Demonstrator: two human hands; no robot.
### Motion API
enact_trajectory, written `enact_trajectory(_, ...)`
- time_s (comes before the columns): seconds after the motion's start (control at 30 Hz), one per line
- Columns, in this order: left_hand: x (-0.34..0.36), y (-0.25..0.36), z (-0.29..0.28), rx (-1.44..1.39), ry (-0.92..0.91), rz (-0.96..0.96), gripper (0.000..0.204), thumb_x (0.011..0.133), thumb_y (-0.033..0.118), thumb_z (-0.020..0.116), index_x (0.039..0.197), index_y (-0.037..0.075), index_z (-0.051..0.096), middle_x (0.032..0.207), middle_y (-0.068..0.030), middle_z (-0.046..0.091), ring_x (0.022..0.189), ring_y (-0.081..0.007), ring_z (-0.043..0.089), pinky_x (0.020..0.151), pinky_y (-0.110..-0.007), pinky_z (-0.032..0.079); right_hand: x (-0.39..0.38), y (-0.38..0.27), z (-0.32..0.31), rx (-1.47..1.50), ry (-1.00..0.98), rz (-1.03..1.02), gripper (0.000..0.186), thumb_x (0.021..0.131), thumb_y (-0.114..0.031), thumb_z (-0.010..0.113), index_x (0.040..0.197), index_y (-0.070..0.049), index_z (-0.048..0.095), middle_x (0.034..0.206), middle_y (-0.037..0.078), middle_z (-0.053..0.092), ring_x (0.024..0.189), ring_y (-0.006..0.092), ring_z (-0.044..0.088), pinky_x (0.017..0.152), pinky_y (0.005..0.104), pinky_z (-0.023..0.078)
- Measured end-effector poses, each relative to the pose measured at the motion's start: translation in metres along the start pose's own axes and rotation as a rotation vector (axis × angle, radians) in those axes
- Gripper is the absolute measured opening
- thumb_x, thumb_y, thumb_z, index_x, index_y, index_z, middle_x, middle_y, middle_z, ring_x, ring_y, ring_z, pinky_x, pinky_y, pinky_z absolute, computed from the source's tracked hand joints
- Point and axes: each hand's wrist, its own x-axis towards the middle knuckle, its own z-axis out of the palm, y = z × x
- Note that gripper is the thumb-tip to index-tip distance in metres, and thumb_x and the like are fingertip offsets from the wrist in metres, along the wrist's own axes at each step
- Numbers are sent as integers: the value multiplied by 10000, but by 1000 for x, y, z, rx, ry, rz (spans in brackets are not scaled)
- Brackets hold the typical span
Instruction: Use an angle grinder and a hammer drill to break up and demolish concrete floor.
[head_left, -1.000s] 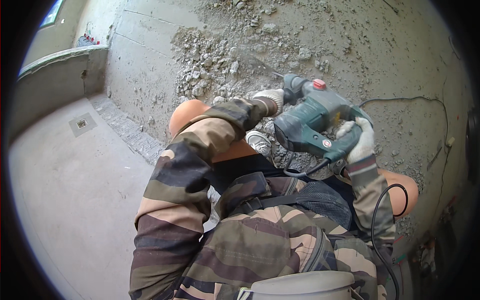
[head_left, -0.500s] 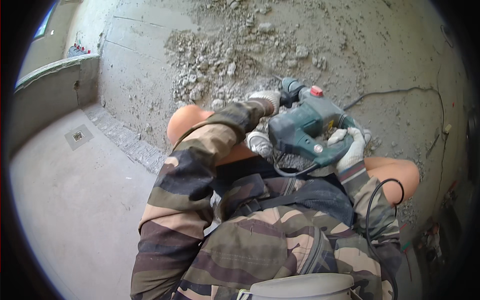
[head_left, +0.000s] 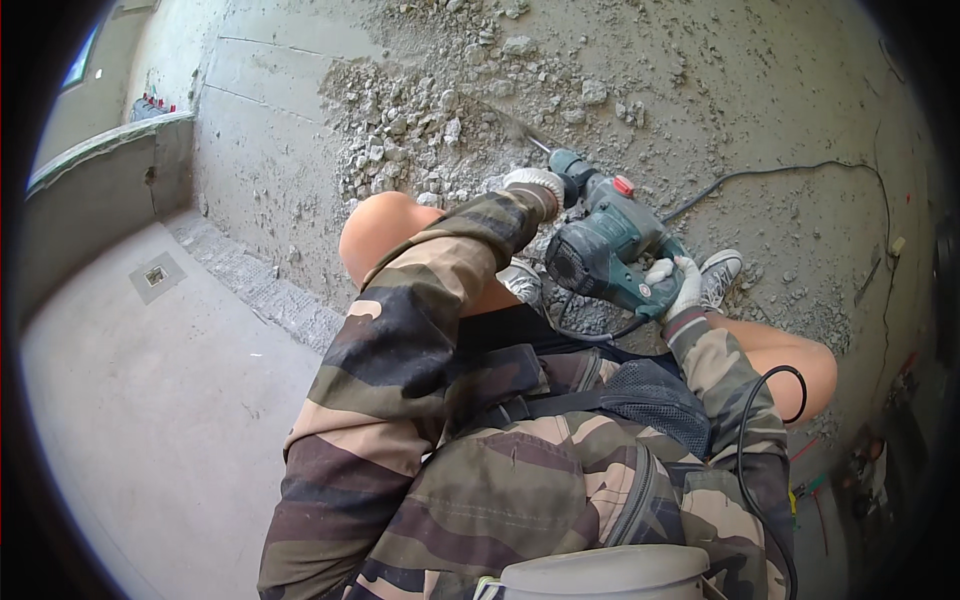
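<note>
A green rotary hammer drill (head_left: 610,230) with a red knob is held in front of me, its steel bit (head_left: 538,144) pointing to the far left at the broken concrete. My left hand (head_left: 537,183), in a white knit glove, is closed around the side handle near the drill's front end. At the rear grip, my right hand (head_left: 682,285), gloved too, is wrapped around the handle. The bit's tip reaches into the dusty rubble (head_left: 405,140), where I cannot make out its exact end. From the rear of the drill a dark cord loops close to my legs.
My shoes (head_left: 718,275) stand on rubble-strewn floor beside the drill. A dark cable (head_left: 790,174) runs across the floor to the right. To the left are a low wall (head_left: 110,185) and a square floor drain (head_left: 157,276). Tools lie at the lower right edge.
The drill has turned and shifted slightly, with both hands still on it. More of its bit shows, and my right shoe has come into view beside the rear handle.
</note>
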Motion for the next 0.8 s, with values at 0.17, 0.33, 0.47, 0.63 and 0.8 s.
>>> enact_trajectory(0.17, -6, -16, -17, 59, -43, -60, 382, 850, 365, 521, 1124, 136, 658, 1212, -103, 612, 1105, -278, 598, 894, -383, 481, 30, 21, 11, -189, 27, -106, 164, 826, -222, 518, 756, -79, 480, 658, 19, 483, 545, 146, 484, 550, 295, 464)
enact_trajectory(0.33, -1, -72, -36, -206, 25, -231, 368, 780, 412, 611, 1055, 179, 685, 1094, -153, 655, 1016, -351, 616, 871, -392, 470, 59, 50, 62, -168, -97, 24, 158, 814, -224, 512, 816, -68, 487, 668, 24, 499, 579, 164, 505, 572, 316, 462)
enact_trajectory(0.47, -1, -52, -22, -121, 61, -18, 356, 828, 384, 573, 1112, 183, 646, 1135, -152, 637, 1037, -327, 606, 880, -388, 457, 12, 16, 101, -286, -42, -23, 158, 838, -222, 508, 850, -68, 478, 679, 5, 505, 596, 155, 519, 572, 318, 473)
enact_trajectory(0.63, -29, 21, 4, -164, -122, 137, 495, 740, 220, 674, 1205, 88, 567, 1074, -214, 640, 1048, -325, 614, 879, -395, 491, -84, -18, 126, -504, 29, -182, 112, 852, -182, 515, 853, -76, 479, 706, 13, 514, 573, 133, 504, 538, 295, 471)
enact_trajectory(0.8, -31, 22, 13, -196, -56, 72, 436, 735, 276, 686, 1130, 108, 611, 1030, -183, 661, 967, -304, 651, 806, -379, 516, -84, -12, 135, -484, 126, -240, 111, 864, -173, 496, 850, -65, 476, 692, 20, 504, 571, 143, 501, 526, 302, 482)
